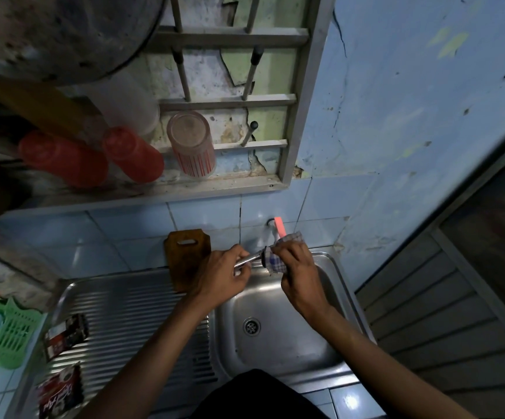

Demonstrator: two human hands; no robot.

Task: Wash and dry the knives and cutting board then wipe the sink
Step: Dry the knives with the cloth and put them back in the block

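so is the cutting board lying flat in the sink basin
No, the cutting board stands upright against the tiled wall behind the drainboard, left of the sink basin.

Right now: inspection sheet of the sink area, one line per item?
Surface: steel sink, basin looks empty, ribbed drainboard on its left.
Job's things: knife above the basin, blade wrapped in checked cloth; cutting board leaning on the tiled wall.
Clutter: two sachets on the drainboard; green basket beside it.
Hands: left hand grips the knife handle; right hand grips the cloth.
Cables: nothing seen.
Surroundings: wall rack holding cups; tap.
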